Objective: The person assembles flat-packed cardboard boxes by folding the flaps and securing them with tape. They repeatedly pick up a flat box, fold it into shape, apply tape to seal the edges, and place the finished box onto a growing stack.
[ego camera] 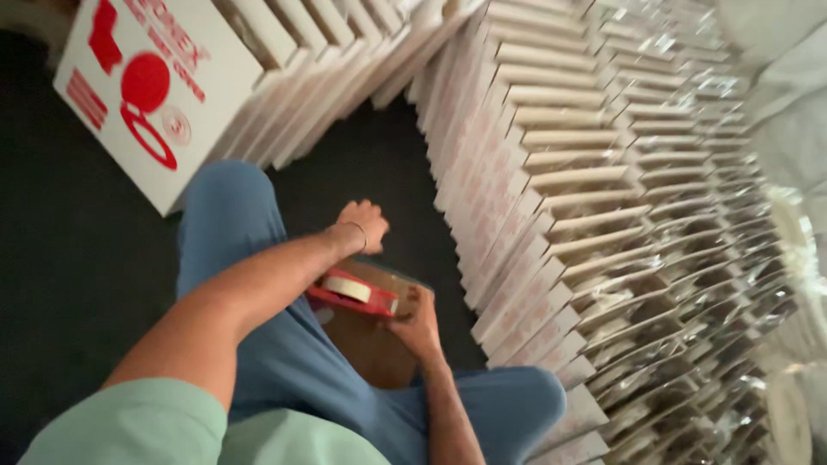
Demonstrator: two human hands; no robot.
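1. We're seated on a dark floor (60,258), legs in blue trousers, a brown box (370,340) wedged between the knees – that pins it so both hands stay free for taping
2. Right hand (415,323) is curled around the handle end of the tape gun (355,293), fingers closed on it; red body, pale tape roll on top, the gun lying across the box's top face
3. Left hand (363,226) is past the far edge of the box, fingers bent into a loose fist, thin bracelet at the wrist. We can't tell if it grips anything – motion blur, and the palm faces away. It looks placed to steady the far side of the box
4. Left forearm crosses over the gun, so the two arms overlap above the box; not much slack there
5. Room to move: tight on the right – a long leaning row of flat white cartons (517,207) runs just beside the right knee, with a parallel row of plastic-wrapped packs (689,215) behind it
6. Ahead and left, another row of white cartons (284,52) leans, fronted by one with red print (155,86); well apart from the hands
7. Open floor lies to the left of the left leg and in the dark wedge between the two carton rows, just beyond the left hand
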